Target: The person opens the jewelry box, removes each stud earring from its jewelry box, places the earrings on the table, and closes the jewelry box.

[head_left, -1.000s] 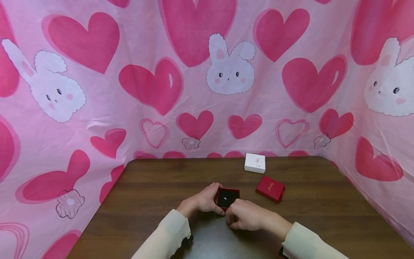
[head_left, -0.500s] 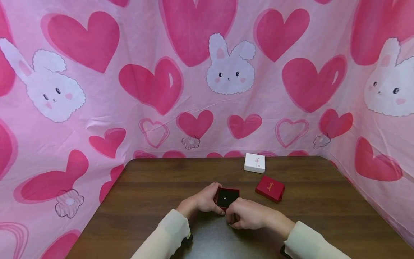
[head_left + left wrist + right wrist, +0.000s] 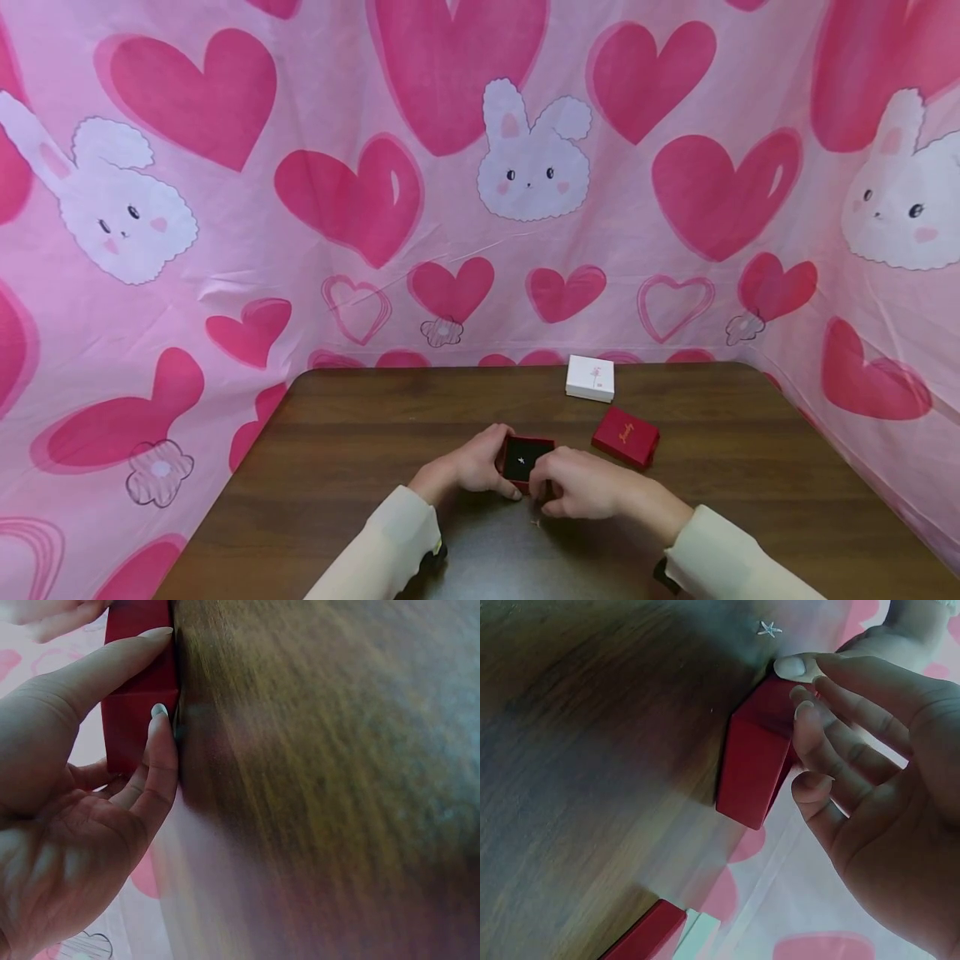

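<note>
The open red jewellery box (image 3: 754,769) stands on the table (image 3: 352,442), one silver ornament (image 3: 521,460) on its black lining (image 3: 536,451). The left hand (image 3: 477,463) grasps the box; whether the right hand (image 3: 581,483), bent at its near corner, pinches something, I cannot tell. A careless sweep could push away the loose starfish-shaped ornament (image 3: 769,629) nearby.

Place: curtained nook, in the manner of a small booth; whether within a home, shop or studio, cannot tell. Cloth (image 3: 450,212): pink, printed with deep-pink hearts (image 3: 720,204), white rabbit heads (image 3: 534,187) and sketched flowers (image 3: 159,471); hung at back, left and right; visibly creased. Table (image 3: 375,417): dark brown, wood-grained, far corners rounded; set within the three cloth sides, cloth rising directly behind its far edge.
</note>
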The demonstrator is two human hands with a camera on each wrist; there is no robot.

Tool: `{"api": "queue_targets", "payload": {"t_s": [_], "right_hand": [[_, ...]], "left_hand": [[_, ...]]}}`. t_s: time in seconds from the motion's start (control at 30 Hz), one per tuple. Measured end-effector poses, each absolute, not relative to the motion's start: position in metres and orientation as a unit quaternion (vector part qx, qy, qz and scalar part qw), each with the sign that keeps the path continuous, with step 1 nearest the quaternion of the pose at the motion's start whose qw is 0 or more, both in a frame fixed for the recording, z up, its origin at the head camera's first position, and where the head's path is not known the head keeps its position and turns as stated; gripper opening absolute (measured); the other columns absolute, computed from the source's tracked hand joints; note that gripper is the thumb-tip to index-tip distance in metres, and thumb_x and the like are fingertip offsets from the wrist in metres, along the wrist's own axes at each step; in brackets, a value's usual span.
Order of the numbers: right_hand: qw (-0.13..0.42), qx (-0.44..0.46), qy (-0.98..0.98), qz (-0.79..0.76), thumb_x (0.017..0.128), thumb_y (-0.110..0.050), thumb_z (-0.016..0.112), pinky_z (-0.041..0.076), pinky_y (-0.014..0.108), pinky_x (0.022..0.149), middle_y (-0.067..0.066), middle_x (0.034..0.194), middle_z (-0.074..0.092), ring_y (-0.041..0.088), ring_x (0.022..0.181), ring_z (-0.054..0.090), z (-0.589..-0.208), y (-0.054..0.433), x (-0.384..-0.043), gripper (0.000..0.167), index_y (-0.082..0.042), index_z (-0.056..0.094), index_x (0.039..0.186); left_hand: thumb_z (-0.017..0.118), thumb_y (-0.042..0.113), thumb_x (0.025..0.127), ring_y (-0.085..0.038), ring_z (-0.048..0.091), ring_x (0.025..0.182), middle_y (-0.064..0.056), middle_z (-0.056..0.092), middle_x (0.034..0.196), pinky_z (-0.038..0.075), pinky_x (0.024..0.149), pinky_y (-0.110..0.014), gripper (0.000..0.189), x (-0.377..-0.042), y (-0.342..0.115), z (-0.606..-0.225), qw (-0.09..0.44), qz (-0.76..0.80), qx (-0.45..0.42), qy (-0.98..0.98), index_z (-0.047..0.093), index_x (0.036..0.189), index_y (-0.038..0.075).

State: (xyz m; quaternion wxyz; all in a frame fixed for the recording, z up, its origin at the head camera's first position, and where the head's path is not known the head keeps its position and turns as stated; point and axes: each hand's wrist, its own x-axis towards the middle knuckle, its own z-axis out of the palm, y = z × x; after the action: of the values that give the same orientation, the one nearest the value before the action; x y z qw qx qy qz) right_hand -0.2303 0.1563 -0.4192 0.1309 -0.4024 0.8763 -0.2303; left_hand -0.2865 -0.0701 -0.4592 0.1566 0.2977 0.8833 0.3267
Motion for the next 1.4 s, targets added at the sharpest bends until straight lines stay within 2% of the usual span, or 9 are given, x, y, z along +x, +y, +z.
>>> {"api": "queue_targets", "payload": {"t_s": [0.3, 0.57, 0.67, 1.03, 1.4], "right_hand": [[0.108, -0.4, 0.882, -0.225, 0.089, -0.015, 0.078, 0.052, 0.023, 0.073, -0.01, 0.09, 0.067, 0.011, 0.08, 0.063, -0.416, 0.161, -0.233, 0.008, -0.017, 0.075, 0.097], [0.108, -0.385, 0.887, -0.23, 0.092, -0.02, 0.077, 0.052, 0.022, 0.07, -0.015, 0.087, 0.061, 0.003, 0.075, 0.057, -0.416, 0.164, -0.239, 0.004, -0.016, 0.075, 0.093], [0.108, -0.383, 0.889, -0.228, 0.093, -0.021, 0.076, 0.052, 0.022, 0.071, -0.015, 0.086, 0.061, 0.003, 0.075, 0.056, -0.417, 0.166, -0.241, 0.004, -0.017, 0.075, 0.092], [0.103, -0.359, 0.901, -0.219, 0.092, -0.021, 0.077, 0.053, 0.025, 0.073, -0.015, 0.084, 0.062, 0.006, 0.078, 0.056, -0.418, 0.165, -0.248, 0.005, -0.023, 0.074, 0.088], [0.083, -0.354, 0.911, -0.196, 0.091, -0.018, 0.078, 0.054, 0.03, 0.075, -0.015, 0.084, 0.063, 0.007, 0.078, 0.056, -0.424, 0.164, -0.255, 0.004, -0.019, 0.074, 0.09]], "left_hand": [[0.096, 0.023, 0.071, -0.011, 0.052, 0.097, 0.001, 0.052, 0.111, 0.048, 0.087, -0.026, 0.076, -0.286, -0.069, -0.457, 0.147, 0.317, 0.305, 0.886, 0.049, 0.129, 0.007], [0.095, 0.023, 0.072, -0.013, 0.052, 0.098, 0.0, 0.052, 0.111, 0.048, 0.088, -0.028, 0.076, -0.284, -0.069, -0.456, 0.152, 0.322, 0.305, 0.883, 0.049, 0.13, 0.006], [0.094, 0.027, 0.073, -0.013, 0.052, 0.099, 0.0, 0.051, 0.113, 0.049, 0.089, -0.029, 0.077, -0.287, -0.071, -0.461, 0.145, 0.322, 0.321, 0.879, 0.048, 0.131, 0.007], [0.095, 0.023, 0.072, -0.013, 0.052, 0.097, 0.001, 0.051, 0.11, 0.048, 0.088, -0.027, 0.076, -0.286, -0.069, -0.457, 0.152, 0.318, 0.301, 0.886, 0.049, 0.13, 0.008], [0.096, 0.025, 0.071, -0.011, 0.051, 0.096, -0.001, 0.052, 0.111, 0.047, 0.088, -0.026, 0.08, -0.288, -0.069, -0.459, 0.146, 0.313, 0.307, 0.887, 0.048, 0.133, 0.006]]}}
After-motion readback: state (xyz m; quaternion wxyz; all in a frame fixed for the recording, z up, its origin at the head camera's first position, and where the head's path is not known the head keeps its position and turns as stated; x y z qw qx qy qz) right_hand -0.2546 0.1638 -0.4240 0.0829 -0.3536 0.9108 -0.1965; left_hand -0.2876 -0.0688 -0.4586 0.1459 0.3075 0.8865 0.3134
